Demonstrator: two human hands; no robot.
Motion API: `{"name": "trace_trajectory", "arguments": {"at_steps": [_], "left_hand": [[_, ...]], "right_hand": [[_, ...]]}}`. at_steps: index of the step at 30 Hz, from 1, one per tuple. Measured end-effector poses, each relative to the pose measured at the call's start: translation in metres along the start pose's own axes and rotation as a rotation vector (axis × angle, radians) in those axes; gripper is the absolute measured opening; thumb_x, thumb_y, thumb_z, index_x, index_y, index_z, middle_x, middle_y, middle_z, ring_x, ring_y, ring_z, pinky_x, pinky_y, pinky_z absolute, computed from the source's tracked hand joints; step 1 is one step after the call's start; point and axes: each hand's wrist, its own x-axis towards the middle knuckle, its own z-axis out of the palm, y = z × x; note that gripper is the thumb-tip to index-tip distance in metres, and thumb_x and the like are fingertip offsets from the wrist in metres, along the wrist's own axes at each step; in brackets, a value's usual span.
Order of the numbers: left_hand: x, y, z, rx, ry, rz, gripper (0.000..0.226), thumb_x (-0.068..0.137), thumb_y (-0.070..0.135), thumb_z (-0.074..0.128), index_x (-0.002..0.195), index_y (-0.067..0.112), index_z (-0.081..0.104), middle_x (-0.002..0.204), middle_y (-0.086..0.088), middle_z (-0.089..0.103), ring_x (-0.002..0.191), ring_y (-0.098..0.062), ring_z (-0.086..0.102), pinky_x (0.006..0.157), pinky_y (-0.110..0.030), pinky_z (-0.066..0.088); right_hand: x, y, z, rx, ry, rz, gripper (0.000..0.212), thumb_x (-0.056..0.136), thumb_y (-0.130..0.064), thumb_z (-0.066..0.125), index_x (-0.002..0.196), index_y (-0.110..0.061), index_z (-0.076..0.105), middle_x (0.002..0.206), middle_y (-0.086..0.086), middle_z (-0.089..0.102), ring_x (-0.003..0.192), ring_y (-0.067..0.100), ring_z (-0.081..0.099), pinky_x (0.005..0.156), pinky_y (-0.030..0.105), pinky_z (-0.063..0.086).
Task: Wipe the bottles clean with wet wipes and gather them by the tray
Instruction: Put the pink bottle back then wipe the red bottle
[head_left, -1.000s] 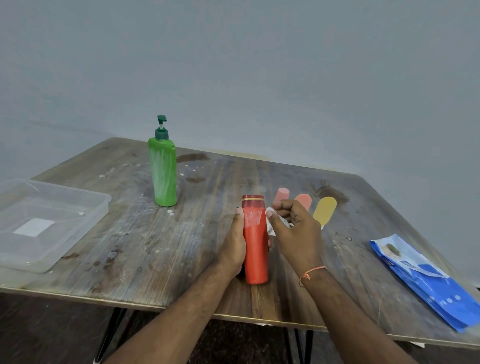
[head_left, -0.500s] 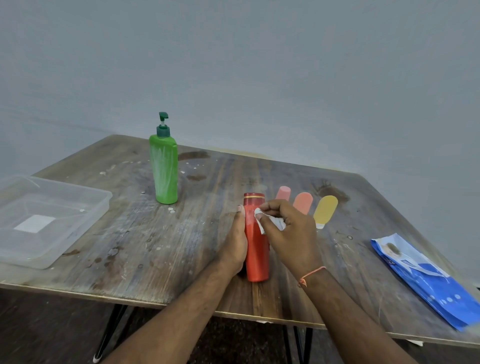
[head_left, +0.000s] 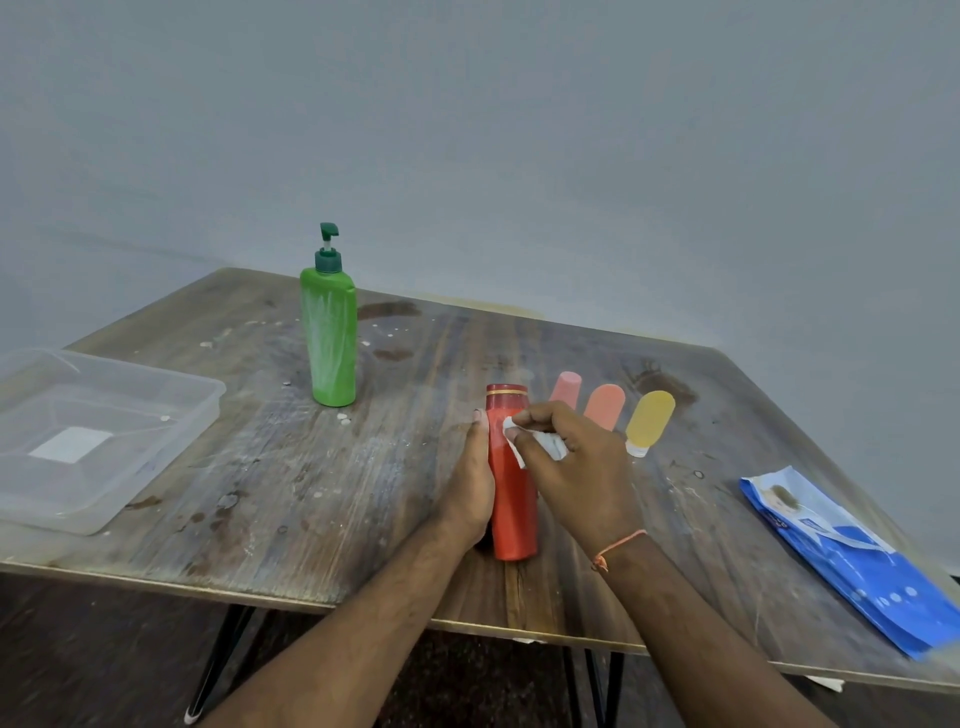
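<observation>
Here, red bottle (head_left: 511, 499) nears table (head_left: 332, 519) edge.

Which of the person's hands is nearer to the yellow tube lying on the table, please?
The right hand. It holds a wipe against the red bottle, just left of the yellow tube; the left hand grips the bottle's far side.

Over the last second the right hand (head_left: 576, 467) has carried the white wet wipe (head_left: 535, 444) leftward from beside the red bottle (head_left: 511, 493) onto its upper front face, where the pinched wipe now presses just below the cap.
</observation>
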Motion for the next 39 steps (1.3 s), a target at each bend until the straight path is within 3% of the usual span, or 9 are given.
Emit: {"name": "trace_trajectory", "arguments": {"at_steps": [4,8,11,16,20,23,28,33,39], "left_hand": [[-0.001,0.0,0.0,0.011,0.005,0.007,0.067,0.113,0.053,0.015,0.106,0.024,0.075,0.094,-0.004,0.082,0.088,-0.016,0.078,0.077,-0.031,0.063],[-0.001,0.001,0.0,-0.017,0.002,0.006,0.068,0.113,0.051,0.016,0.107,0.018,0.075,0.097,-0.008,0.081,0.092,-0.019,0.078,0.082,-0.034,0.061],[-0.001,0.0,0.0,0.005,0.0,0.03,0.063,0.115,0.045,0.015,0.109,0.017,0.071,0.092,-0.002,0.082,0.089,-0.013,0.078,0.076,-0.026,0.061],[-0.001,0.001,-0.003,0.029,-0.003,0.033,0.063,0.115,0.04,0.015,0.108,0.017,0.073,0.092,-0.002,0.082,0.088,-0.012,0.077,0.074,-0.025,0.06],[0.001,0.002,0.0,-0.048,-0.017,0.042,0.059,0.115,0.034,0.02,0.093,0.009,0.068,0.08,-0.004,0.078,0.078,-0.012,0.075,0.072,-0.027,0.059],[0.001,0.002,0.002,-0.075,-0.008,0.076,0.053,0.114,0.024,0.022,0.087,0.007,0.064,0.074,-0.001,0.075,0.074,-0.01,0.073,0.068,-0.024,0.058],[0.001,0.005,0.001,-0.084,-0.013,0.065,0.053,0.112,0.026,0.024,0.086,0.009,0.067,0.075,-0.003,0.074,0.073,-0.012,0.071,0.065,-0.025,0.057],[-0.002,0.007,0.001,-0.105,-0.038,0.051,0.051,0.111,0.024,0.022,0.083,0.007,0.061,0.072,-0.004,0.072,0.071,-0.012,0.071,0.064,-0.025,0.058],[0.0,0.002,0.001,-0.025,-0.016,0.042,0.057,0.114,0.032,0.022,0.089,0.011,0.069,0.074,-0.001,0.075,0.07,-0.008,0.071,0.063,-0.022,0.057]], "right_hand": [[0.0,0.003,0.0,0.024,0.033,0.072,0.008,0.098,-0.033,0.077,0.106,-0.036,0.075,0.098,-0.029,0.073,0.099,-0.003,0.071,0.085,0.031,0.063],[-0.009,-0.001,-0.004,-0.047,-0.037,-0.033,0.011,0.096,-0.027,0.079,0.105,-0.033,0.076,0.098,-0.032,0.069,0.099,-0.005,0.068,0.086,0.024,0.06],[-0.004,-0.011,-0.004,-0.066,-0.042,-0.07,0.011,0.095,-0.024,0.08,0.104,-0.03,0.078,0.097,-0.032,0.066,0.096,-0.014,0.064,0.085,0.019,0.054],[0.002,-0.011,-0.001,-0.037,0.004,-0.04,0.01,0.096,-0.023,0.08,0.104,-0.029,0.077,0.096,-0.028,0.069,0.095,0.001,0.071,0.082,0.03,0.061],[-0.002,-0.014,0.0,-0.126,-0.113,-0.16,0.011,0.095,-0.02,0.078,0.103,-0.026,0.077,0.101,-0.018,0.074,0.096,0.006,0.067,0.085,0.035,0.059],[0.004,-0.016,0.007,-0.156,-0.107,-0.214,0.009,0.094,-0.02,0.077,0.102,-0.024,0.077,0.098,-0.009,0.076,0.094,0.014,0.07,0.082,0.042,0.059],[0.007,-0.012,0.005,-0.137,-0.079,-0.153,0.011,0.097,-0.02,0.076,0.106,-0.025,0.077,0.104,-0.014,0.077,0.099,0.009,0.07,0.087,0.037,0.058],[0.001,-0.015,0.002,-0.211,-0.175,-0.221,0.012,0.094,-0.02,0.077,0.105,-0.025,0.077,0.101,-0.01,0.075,0.097,0.012,0.068,0.083,0.038,0.058],[0.005,-0.011,0.0,-0.146,-0.005,-0.132,0.009,0.096,-0.025,0.079,0.105,-0.026,0.077,0.101,-0.015,0.077,0.094,0.005,0.07,0.08,0.033,0.06]]}}
